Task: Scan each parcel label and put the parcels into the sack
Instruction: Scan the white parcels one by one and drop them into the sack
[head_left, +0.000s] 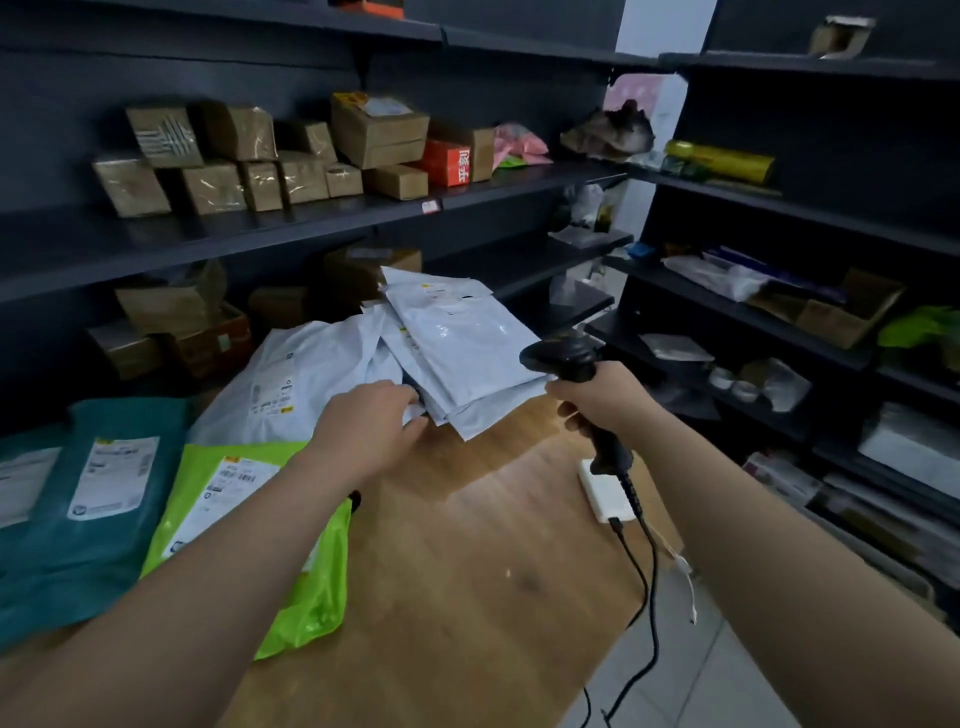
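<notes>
left hand (371, 415) pinches white mailers (457, 343) by near edge | likely light, floppy, slick; support underneath | right hand (597, 397) grips scanner (569, 358)

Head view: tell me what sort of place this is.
Likely a parcel depot or courier pickup point: shelves stacked with taped boxes, labelled mailers on the table, and a corded scanner gripped by the right hand.
</notes>
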